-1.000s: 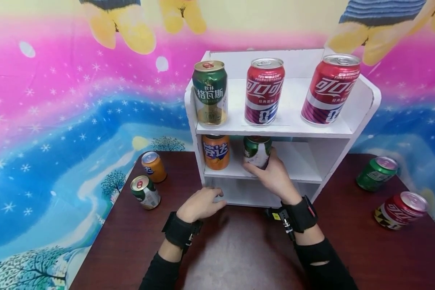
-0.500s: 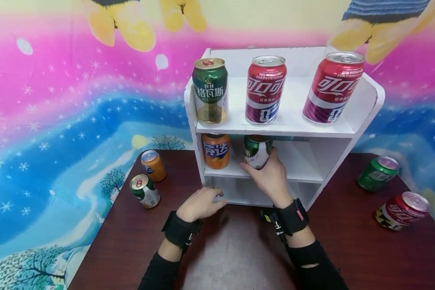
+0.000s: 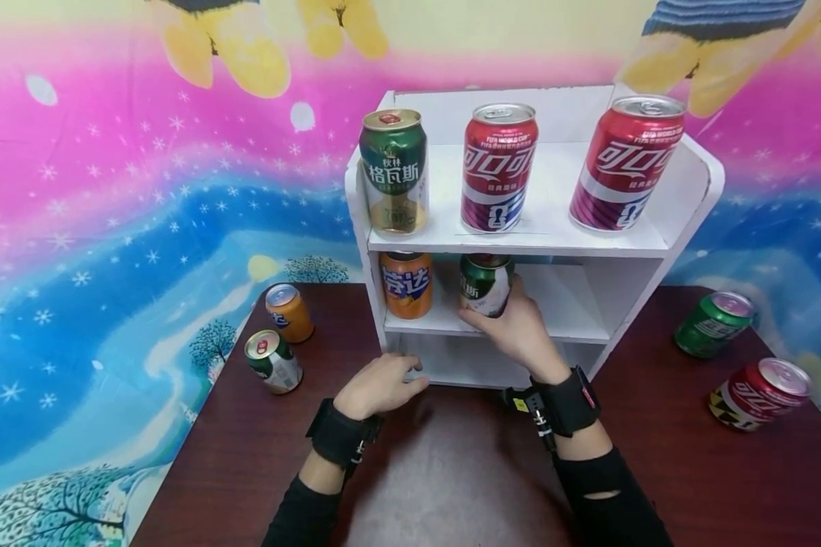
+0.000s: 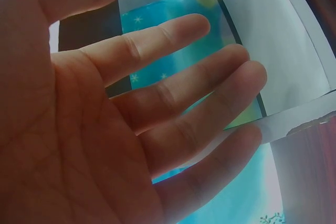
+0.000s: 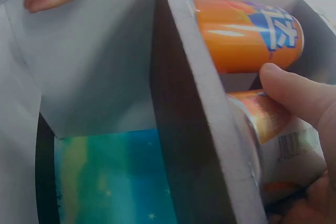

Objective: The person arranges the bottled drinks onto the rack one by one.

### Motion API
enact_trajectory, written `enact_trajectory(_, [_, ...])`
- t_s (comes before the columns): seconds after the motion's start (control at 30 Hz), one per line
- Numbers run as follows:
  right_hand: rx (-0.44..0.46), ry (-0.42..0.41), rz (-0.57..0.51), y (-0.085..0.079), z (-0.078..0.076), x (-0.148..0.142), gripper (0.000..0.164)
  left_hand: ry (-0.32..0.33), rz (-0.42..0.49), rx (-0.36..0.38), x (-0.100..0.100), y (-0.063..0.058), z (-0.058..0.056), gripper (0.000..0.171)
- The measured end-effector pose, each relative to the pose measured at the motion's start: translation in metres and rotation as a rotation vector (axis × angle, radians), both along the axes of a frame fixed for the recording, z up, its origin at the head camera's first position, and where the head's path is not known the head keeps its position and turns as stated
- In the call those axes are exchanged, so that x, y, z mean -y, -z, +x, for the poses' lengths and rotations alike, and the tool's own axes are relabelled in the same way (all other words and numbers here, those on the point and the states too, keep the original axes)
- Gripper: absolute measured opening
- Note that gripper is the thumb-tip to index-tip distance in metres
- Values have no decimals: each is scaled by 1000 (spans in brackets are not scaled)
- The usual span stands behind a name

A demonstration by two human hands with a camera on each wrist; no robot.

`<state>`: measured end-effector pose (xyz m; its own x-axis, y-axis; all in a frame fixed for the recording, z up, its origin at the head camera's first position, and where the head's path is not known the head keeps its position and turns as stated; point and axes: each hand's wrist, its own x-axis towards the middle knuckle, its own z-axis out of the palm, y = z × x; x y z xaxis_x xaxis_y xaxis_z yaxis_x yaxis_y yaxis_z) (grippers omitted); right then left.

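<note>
On the middle level of a white shelf unit (image 3: 561,245), my right hand (image 3: 523,327) holds a green-and-white drink can (image 3: 486,289), thumb on its near left side. In the right wrist view that can (image 5: 294,156) lies between my thumb (image 5: 294,90) and the other fingers, which are mostly hidden. An orange soda can (image 3: 407,286) stands to its left on the same level, with a gap between them. My left hand (image 3: 378,386) hovers before the bottom compartment; in the left wrist view its fingers (image 4: 178,93) are spread and loosely bent, holding nothing.
Along the top level stand a green-and-gold can (image 3: 394,178) and two red cola cans (image 3: 498,171). Left of the unit, an orange can (image 3: 290,315) and a green-and-white can (image 3: 274,365) stand on the table; a green can (image 3: 714,327) and a red can (image 3: 759,395) stand right.
My right wrist swung left and then back right, while the gripped can turned slightly, showing more of its green lettered side. My left hand stayed in place.
</note>
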<state>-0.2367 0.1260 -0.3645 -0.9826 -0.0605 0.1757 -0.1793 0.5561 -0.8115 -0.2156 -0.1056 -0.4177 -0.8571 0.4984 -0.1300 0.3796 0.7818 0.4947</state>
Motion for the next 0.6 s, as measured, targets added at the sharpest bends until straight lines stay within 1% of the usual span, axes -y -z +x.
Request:
enact_trajectory(0.07, [6,-7,-1,0,0,-1,95,4,3,1,0,1,0,38])
enact_trajectory(0.13, [-2,7,-8,1,1,-1,94,7,3,3,0,2,0,38])
enact_trajectory(0.27, [-71,91,-10,7,4,7,98,6,2,6,-1,1,1,38])
enact_trajectory(0.37, [-132,176,19,13,5,14,103,8,0,5,0,1,1,37])
enact_trajectory(0.43, [-161,221,39,16,5,18,102,10,1,6,0,1,0,38])
enact_trajectory(0.53, [-187,256,64,17,5,21,97,19,3,2,1,1,0,38])
enact_trajectory(0.6, [-192,254,75,16,4,20,95,19,6,1,1,1,0,38])
